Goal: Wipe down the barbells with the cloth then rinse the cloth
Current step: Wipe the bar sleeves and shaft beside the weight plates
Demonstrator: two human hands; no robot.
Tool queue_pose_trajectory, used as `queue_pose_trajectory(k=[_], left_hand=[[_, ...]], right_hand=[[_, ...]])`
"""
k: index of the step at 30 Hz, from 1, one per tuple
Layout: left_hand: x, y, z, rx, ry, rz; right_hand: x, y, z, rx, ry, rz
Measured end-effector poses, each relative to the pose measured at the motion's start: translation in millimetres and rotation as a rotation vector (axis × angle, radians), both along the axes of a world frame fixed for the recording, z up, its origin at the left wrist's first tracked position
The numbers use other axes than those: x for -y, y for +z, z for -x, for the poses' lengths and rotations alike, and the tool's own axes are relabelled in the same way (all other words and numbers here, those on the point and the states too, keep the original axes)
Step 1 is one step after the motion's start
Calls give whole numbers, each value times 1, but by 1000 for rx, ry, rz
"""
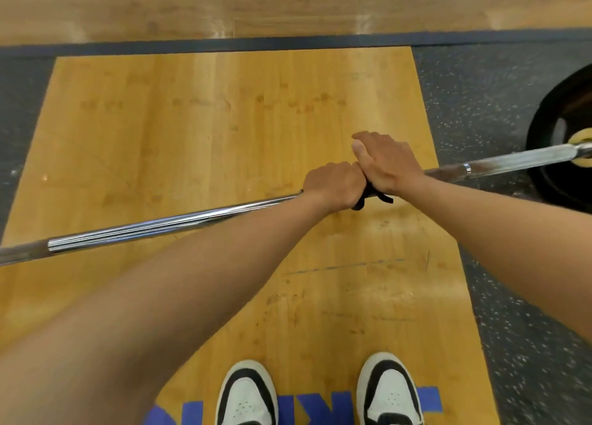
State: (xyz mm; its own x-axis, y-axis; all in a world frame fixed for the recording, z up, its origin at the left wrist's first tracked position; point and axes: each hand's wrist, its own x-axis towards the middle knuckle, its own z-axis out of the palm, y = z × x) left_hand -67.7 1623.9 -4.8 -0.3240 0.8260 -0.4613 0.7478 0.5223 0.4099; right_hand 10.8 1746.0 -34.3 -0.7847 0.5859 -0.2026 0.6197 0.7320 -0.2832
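Head view
Barbell (pixel 160 224): a chrome bar running across the wooden platform (pixel 192 120) from lower left up to the right, its right end carrying a black plate (pixel 557 155) over the speckled rubber floor (pixel 480 104).
Left hand (pixel 333 184): fingers curled tight round the bar near its middle.
Right hand (pixel 384 162): touching the left hand, fingers wrapped over the bar and the cloth, thumb stretched forward.
Cloth (pixel 368 197): dark, mostly hidden under both hands; ends stick out below them.
Shoes (pixel 246 395): white and black, on the platform's near edge by blue lettering (pixel 339 405).
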Motion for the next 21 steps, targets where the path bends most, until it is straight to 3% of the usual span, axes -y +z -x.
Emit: queue_pose_trajectory(k=[3, 9, 13, 17, 21], left_hand=[[41, -8, 19, 20, 36, 49], [97, -15, 41, -174, -9, 42], [53, -7, -1, 11, 44, -26], [37, -4, -7, 86, -84, -84], [61, -5, 43, 427, -44, 108]], right_hand=[[9, -2, -14, -6, 25, -15], [21, 2, -23, 5, 52, -42], [23, 1, -24, 28, 49, -49], [19, 3, -20, 36, 35, -16], [17, 6, -16, -12, 34, 12]])
